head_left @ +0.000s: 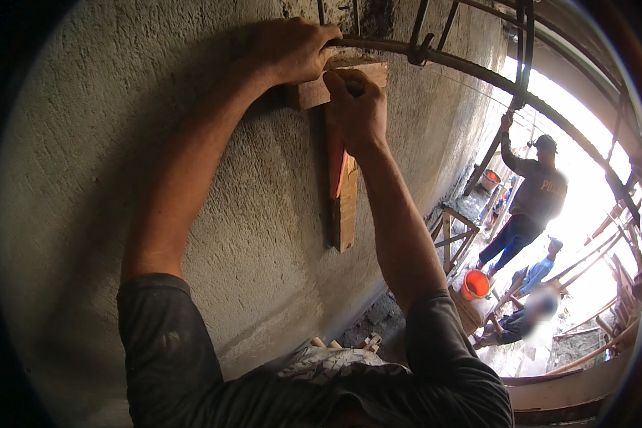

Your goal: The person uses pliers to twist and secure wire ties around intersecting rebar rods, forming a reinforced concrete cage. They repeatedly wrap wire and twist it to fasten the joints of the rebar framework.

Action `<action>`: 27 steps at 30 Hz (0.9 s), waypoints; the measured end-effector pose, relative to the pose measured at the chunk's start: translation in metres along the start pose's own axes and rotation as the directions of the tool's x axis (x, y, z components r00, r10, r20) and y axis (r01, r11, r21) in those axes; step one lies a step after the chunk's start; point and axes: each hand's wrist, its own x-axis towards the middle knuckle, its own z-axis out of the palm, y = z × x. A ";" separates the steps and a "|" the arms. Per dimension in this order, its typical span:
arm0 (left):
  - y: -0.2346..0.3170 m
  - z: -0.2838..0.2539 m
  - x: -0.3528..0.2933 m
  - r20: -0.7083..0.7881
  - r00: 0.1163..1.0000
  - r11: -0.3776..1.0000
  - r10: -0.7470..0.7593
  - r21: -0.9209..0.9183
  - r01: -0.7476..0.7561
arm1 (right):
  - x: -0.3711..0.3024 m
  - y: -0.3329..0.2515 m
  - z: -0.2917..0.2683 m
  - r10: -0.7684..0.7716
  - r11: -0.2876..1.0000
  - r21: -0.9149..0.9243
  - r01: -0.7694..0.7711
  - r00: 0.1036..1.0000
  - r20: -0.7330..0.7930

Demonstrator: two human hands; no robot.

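Note:
High against the rough concrete wall (250,192), my left hand (292,51) is closed around the near end of a long ribbed steel bar (471,65). My right hand (360,110) is just below and to the right, its fingers pinched together. Whatever it holds is too small or hidden to name. Behind my hands a short wooden block (310,95) lies across the top of an upright wooden piece (347,207) set against the wall. A reddish-orange strip (337,171) runs along the upright, partly covered by my right wrist.
Bent steel ties (421,51) hang around the bar at the upper right. A thin line stretches rightward below it. Down to the right, a person (538,189) stands reaching up, with other people lower down. An orange bucket (476,284) and a wooden trestle (453,235) stand near them.

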 end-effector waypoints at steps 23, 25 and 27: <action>-0.010 -0.009 -0.005 0.046 0.993 0.952 0.107 -0.291 -0.089 | 0.009 -0.002 -0.006 -0.037 0.949 -0.310 0.053 0.998 0.059; -0.009 -0.012 -0.004 0.041 0.992 0.954 0.120 -0.283 -0.104 | 0.005 -0.006 -0.007 0.035 0.982 -0.185 -0.022 0.997 0.068; -0.011 -0.010 -0.002 -0.022 0.991 0.956 0.130 -0.262 -0.131 | 0.001 0.001 -0.010 0.062 0.991 -0.122 -0.053 0.996 0.069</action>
